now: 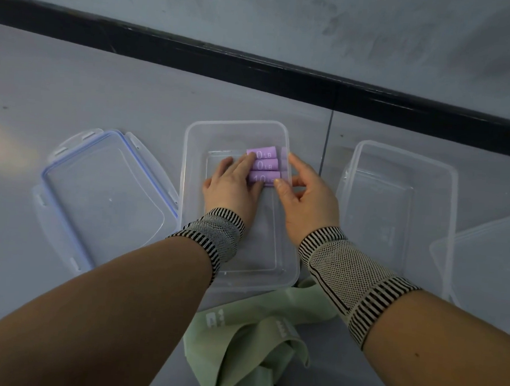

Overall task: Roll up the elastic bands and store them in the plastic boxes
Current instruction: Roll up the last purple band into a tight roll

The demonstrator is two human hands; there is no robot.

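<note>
Left hand [233,185] lies flat, fingers extended on three purple rolled bands [264,166], covering their left ends and part of the printed numerals. Right hand [307,196], loosely open, touches the rolls' right end at the middle box [197,147] wall. Green bands [253,342] lie unrolled below, cut off by the frame. A lid [104,189] lies left; a second box [396,207] right.

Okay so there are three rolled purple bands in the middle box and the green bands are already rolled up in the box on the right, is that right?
Not quite. The three purple rolls do sit in the middle box, but the green bands are not rolled or boxed: the head view shows them lying loose on the floor in front of that box. The right box appears to hold nothing.
</note>
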